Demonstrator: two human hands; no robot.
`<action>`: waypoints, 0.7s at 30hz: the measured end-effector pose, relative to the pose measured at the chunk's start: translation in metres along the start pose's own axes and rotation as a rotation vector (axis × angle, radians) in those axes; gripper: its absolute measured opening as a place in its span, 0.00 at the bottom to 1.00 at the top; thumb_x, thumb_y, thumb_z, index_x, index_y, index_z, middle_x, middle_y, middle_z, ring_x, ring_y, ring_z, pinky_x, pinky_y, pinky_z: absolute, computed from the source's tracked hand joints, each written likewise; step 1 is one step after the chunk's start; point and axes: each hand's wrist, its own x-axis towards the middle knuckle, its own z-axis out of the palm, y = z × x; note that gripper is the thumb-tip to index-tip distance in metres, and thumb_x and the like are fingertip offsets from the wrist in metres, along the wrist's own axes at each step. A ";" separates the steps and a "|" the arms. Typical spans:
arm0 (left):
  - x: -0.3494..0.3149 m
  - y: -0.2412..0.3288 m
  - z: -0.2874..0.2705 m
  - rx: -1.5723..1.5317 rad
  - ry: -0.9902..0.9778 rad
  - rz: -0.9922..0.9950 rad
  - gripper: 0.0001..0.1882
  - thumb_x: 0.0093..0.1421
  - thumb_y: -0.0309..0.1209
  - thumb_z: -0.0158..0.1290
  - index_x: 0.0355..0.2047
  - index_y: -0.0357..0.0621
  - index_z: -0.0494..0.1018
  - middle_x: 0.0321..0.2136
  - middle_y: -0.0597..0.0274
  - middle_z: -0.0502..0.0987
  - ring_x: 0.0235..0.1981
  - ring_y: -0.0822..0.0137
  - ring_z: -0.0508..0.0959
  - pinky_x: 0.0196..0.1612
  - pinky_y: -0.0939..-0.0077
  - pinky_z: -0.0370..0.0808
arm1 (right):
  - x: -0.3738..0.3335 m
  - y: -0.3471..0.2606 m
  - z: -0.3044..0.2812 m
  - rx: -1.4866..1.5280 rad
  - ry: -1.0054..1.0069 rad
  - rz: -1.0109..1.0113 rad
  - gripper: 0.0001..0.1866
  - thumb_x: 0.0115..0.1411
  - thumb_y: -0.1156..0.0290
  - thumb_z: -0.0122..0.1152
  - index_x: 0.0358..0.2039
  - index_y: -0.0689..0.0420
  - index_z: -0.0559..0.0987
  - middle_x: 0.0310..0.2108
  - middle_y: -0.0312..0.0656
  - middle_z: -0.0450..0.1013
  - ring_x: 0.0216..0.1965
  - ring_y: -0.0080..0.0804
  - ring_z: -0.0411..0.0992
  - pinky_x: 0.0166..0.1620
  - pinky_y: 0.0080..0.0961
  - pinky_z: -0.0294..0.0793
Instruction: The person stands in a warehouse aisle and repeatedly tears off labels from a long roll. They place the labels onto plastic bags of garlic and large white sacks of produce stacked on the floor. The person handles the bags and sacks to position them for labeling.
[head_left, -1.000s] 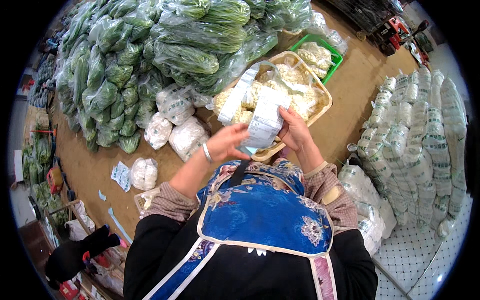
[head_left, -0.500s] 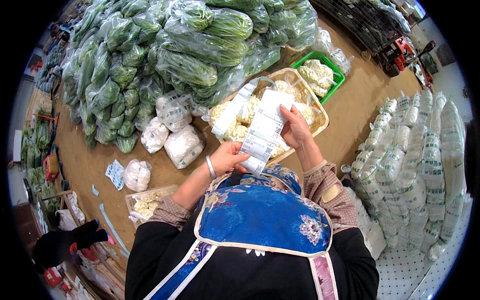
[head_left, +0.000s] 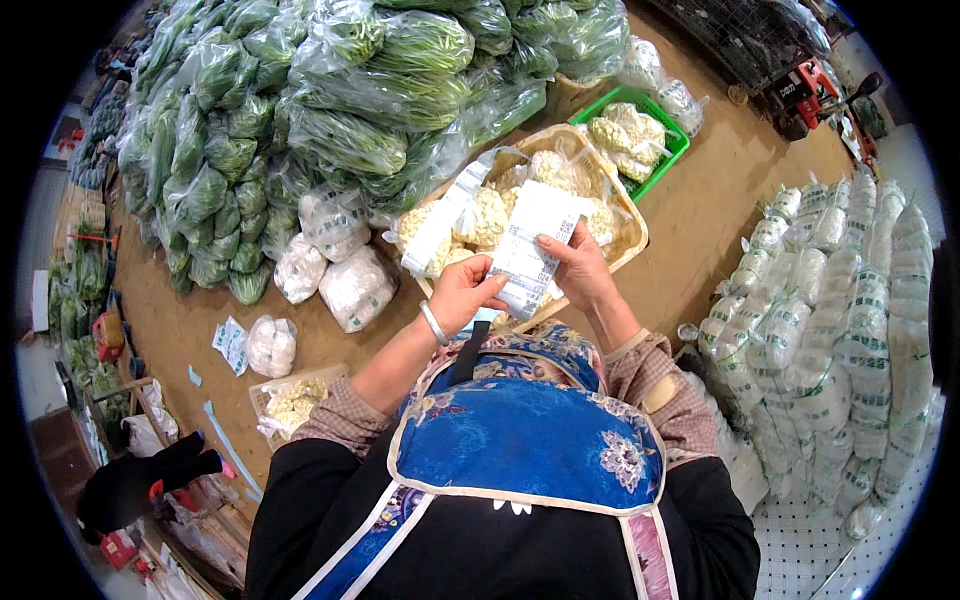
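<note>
In front of my chest is a strip of white printed labels (head_left: 532, 235), held between both hands. My left hand (head_left: 462, 293), with a pale bracelet on its wrist, pinches the strip near its lower end. Closed on the right edge, about halfway up, is my right hand (head_left: 585, 268). Below and beyond the strip stands a cream plastic crate (head_left: 637, 243) with bags of pale, lumpy vegetables (head_left: 488, 218) that look like cauliflower. Another label strip (head_left: 450, 212) lies across the crate's left side. The strip and my hands hide part of the crate.
Bagged green vegetables (head_left: 380, 90) form a big heap at the far left. White bagged bundles (head_left: 357, 288) lie before it. A green crate (head_left: 684, 150) stands beyond the cream one. Tall wrapped stacks (head_left: 865, 330) are at right. A smaller crate (head_left: 262, 405) sits at left.
My right hand has slid down along the label strip. The strip's lower end is now drawn up closer to my left hand, and a dark strap shows below it.
</note>
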 end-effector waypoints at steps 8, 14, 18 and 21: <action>0.004 -0.012 0.001 0.074 -0.023 -0.032 0.09 0.54 0.26 0.45 0.35 0.35 0.67 0.29 0.64 0.72 0.29 0.77 0.72 0.28 0.85 0.72 | 0.001 -0.007 -0.013 0.017 -0.010 -0.065 0.21 0.48 0.80 0.54 0.43 0.55 0.64 0.40 0.38 0.67 0.41 0.28 0.66 0.44 0.27 0.67; 0.003 -0.013 0.006 0.073 -0.026 -0.026 0.09 0.54 0.27 0.45 0.35 0.35 0.67 0.30 0.63 0.71 0.29 0.76 0.72 0.29 0.84 0.73 | -0.004 -0.010 -0.015 -0.023 -0.020 -0.067 0.22 0.48 0.80 0.54 0.44 0.55 0.63 0.39 0.37 0.67 0.41 0.27 0.66 0.43 0.27 0.66; 0.009 -0.003 0.015 -0.035 0.024 0.007 0.10 0.54 0.28 0.45 0.35 0.35 0.66 0.30 0.61 0.71 0.31 0.73 0.72 0.30 0.82 0.73 | -0.011 -0.004 -0.007 -0.047 -0.008 -0.088 0.20 0.47 0.80 0.55 0.42 0.58 0.65 0.39 0.39 0.68 0.39 0.26 0.67 0.43 0.24 0.66; 0.008 -0.004 0.013 0.002 0.012 0.018 0.09 0.54 0.28 0.45 0.34 0.35 0.66 0.30 0.61 0.71 0.30 0.73 0.72 0.31 0.81 0.72 | -0.013 -0.005 -0.007 0.010 0.043 -0.090 0.19 0.46 0.80 0.55 0.41 0.58 0.66 0.38 0.39 0.68 0.39 0.26 0.67 0.43 0.24 0.66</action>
